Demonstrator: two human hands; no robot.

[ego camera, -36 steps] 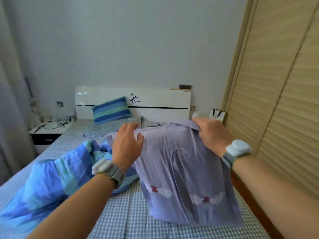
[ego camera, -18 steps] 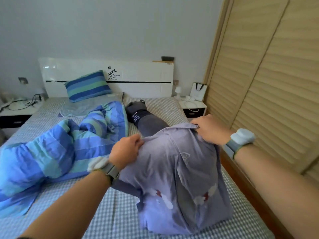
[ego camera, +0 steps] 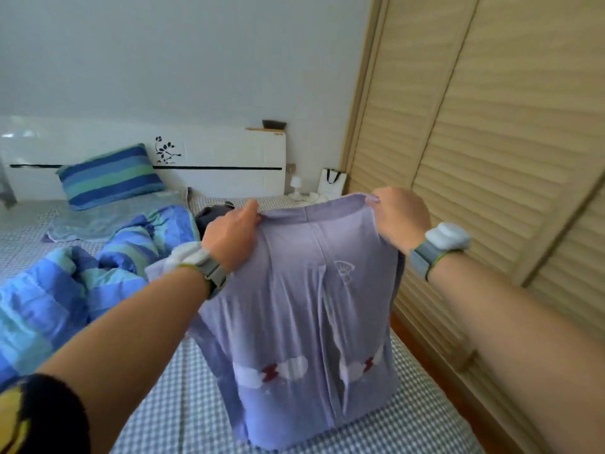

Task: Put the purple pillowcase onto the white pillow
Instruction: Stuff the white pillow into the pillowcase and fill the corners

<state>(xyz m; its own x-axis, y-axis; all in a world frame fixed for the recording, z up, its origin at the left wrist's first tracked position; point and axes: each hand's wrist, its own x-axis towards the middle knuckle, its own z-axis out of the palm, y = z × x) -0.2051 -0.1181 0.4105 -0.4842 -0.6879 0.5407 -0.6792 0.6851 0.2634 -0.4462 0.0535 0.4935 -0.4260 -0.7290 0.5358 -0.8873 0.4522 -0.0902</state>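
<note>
Both hands up front over the bed (ego camera: 183, 407). Left hand (ego camera: 229, 235) had a curled grip on the top edge of the purple pillowcase (ego camera: 294, 322); right hand (ego camera: 397, 219) pinched the same edge at the far corner. Pillowcase stood upright, stretched between my hands, bottom end on the checked sheet. Pillow inside not visible, fully covered. Striped blue quilt (ego camera: 82, 276) lay to the left, striped pillow (ego camera: 111, 175) against the headboard (ego camera: 222, 158).
</note>
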